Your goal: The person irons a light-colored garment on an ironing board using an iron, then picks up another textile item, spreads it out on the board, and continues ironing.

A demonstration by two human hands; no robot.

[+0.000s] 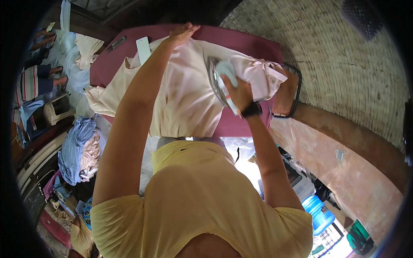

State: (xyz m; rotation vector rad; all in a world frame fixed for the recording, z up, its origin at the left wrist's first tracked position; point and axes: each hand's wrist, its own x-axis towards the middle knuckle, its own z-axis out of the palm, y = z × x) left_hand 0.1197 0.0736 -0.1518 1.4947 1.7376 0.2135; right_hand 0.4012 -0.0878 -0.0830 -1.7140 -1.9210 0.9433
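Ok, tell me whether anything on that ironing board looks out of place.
Two things do, mildly: a white, phone-like object and a small dark tool lie on the maroon board near the pale garment, odd company for the iron. Nothing there looks plainly spilled or damaged.

This looks like a home or a small laundry workspace: a maroon cloth-covered ironing board (236, 128), a heap of blue and pink clothes (76, 148), a pale woven wall (301, 26), a translucent blue plastic water jug (317, 215).
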